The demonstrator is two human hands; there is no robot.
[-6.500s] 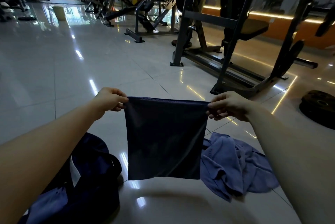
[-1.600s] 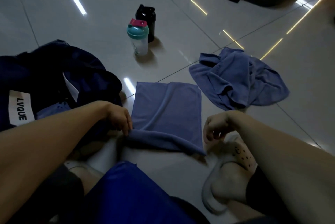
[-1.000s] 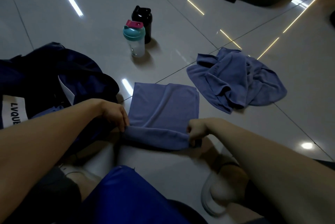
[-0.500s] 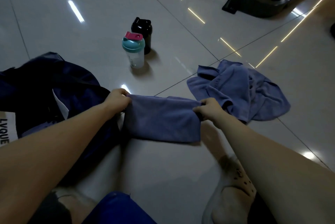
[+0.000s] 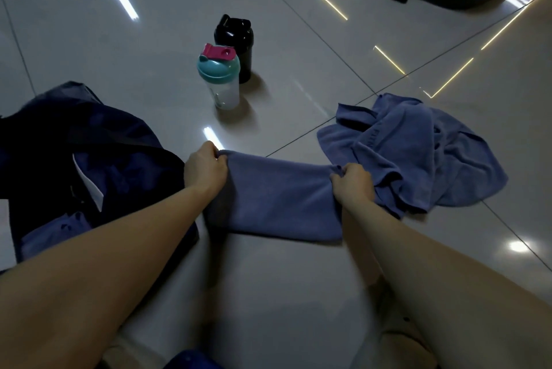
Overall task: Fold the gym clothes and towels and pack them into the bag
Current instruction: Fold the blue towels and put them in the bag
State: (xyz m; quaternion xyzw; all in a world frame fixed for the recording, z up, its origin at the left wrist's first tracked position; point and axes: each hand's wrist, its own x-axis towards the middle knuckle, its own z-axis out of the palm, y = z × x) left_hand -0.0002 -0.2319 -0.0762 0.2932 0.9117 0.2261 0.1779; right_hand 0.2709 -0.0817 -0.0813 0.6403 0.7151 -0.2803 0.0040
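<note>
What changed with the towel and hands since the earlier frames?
The towel, earlier held up, was laid on the floor; both hands took its near edge and carried it away from the person, folding it in half. Left hand and right hand now pinch its far corners. Crumpled towel, bag, clear bottle and black bottle stayed put.

Glossy grey tiled floor (image 5: 298,294), light streaks

Floor (image 5: 283,285) bears bag (image 5: 89,141), folded towel (image 5: 277,201), crumpled towel (image 5: 424,153), shaker (image 5: 220,81), black bottle (image 5: 237,37).
</note>
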